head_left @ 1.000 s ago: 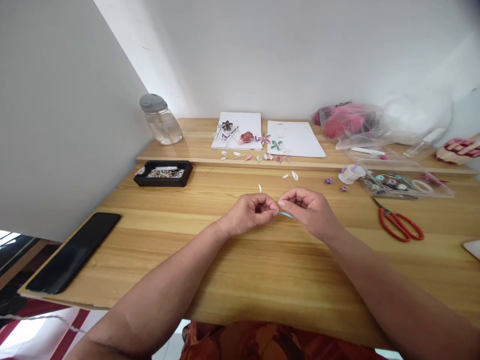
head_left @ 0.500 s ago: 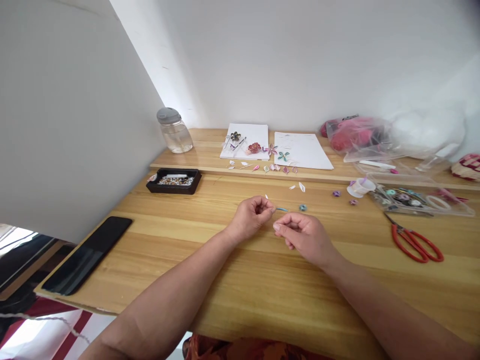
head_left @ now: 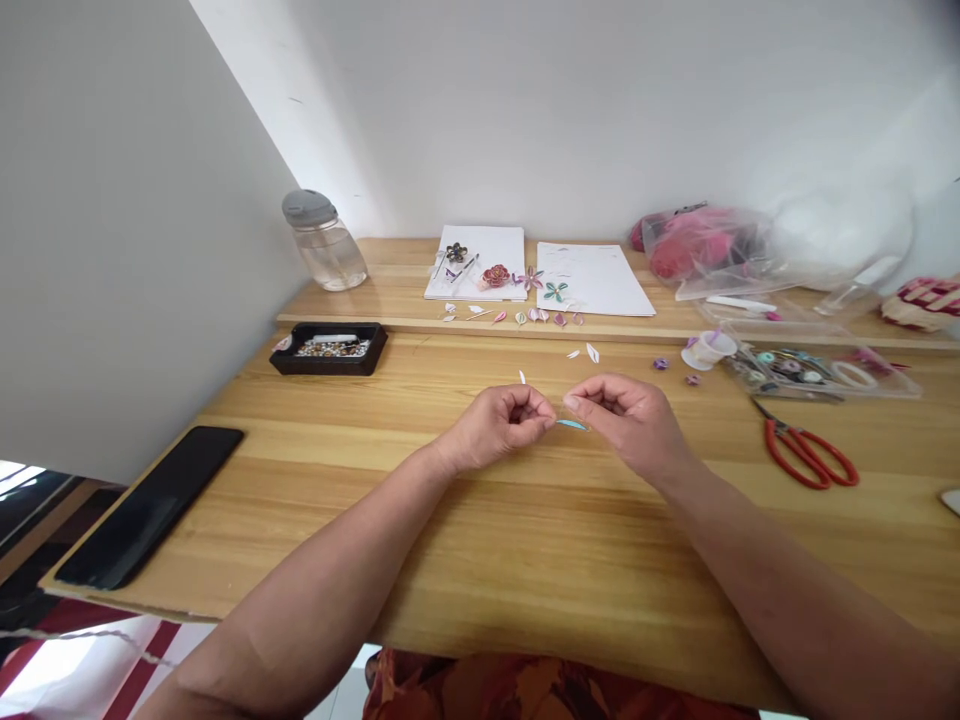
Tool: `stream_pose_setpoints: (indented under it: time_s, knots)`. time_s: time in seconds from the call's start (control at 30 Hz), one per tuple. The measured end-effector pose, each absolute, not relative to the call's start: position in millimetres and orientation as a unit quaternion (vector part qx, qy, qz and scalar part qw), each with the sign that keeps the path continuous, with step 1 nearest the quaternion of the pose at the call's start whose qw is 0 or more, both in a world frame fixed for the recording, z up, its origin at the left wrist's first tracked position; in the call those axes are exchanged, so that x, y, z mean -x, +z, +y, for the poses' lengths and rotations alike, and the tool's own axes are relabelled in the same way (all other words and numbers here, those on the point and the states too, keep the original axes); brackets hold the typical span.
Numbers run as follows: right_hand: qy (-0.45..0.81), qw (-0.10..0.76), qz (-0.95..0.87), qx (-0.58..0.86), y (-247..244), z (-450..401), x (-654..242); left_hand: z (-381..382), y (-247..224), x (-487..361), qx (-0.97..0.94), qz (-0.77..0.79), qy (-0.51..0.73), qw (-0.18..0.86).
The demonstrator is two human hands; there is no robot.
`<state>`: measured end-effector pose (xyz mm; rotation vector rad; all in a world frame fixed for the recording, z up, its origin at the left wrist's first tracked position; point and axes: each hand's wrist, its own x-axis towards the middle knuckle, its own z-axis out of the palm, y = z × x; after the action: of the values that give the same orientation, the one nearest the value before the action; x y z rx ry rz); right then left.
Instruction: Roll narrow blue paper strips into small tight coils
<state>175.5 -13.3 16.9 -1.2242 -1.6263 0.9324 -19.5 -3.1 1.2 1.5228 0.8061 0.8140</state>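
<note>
Over the middle of the wooden table [head_left: 450, 520], my left hand [head_left: 504, 422] is closed in a pinch on one end of a small blue petal [head_left: 572, 425]. The petal sticks out to the right between my two hands. My right hand [head_left: 630, 415] is pinched just to the right of it; what its fingertips hold, perhaps a thin thread or wire, is too fine to make out. White petals [head_left: 592, 353] lie behind my hands. A purple flower piece [head_left: 661, 364] and a white spool [head_left: 709, 350] are to the right.
Red-handled scissors [head_left: 806, 450] and a clear box of parts [head_left: 817, 372] lie right. A black bead tray [head_left: 328, 350], a water bottle [head_left: 326, 243] and a phone [head_left: 150, 508] are left. Behind, paper sheets [head_left: 596, 280] and finished flowers [head_left: 496, 276] rest on the raised ledge.
My right hand has moved up, level with my left. More of the blue petal shows, and the blue-grey piece seen behind my hands is no longer visible. The view has shifted slightly.
</note>
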Motion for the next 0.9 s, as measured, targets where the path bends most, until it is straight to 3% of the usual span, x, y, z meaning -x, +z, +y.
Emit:
stream_pose_setpoints:
  time_s: [0.3,0.43,0.67,0.9]
  knots:
    - [0.551,0.391,-0.548,0.494,-1,-17,-163,1,-1,19,-0.601,0.364,0.422,0.574]
    - [0.472,0.380,-0.613,0.507,4,-28,-157,6,-6,18,-0.584,0.402,0.456,0.538]
    - [0.185,0.415,-0.740,0.496,20,-35,-161,6,-9,19,-0.617,0.399,0.426,0.528]
    - [0.232,0.413,-0.726,0.499,21,-25,-171,-3,0,17,-0.646,0.374,0.365,0.556]
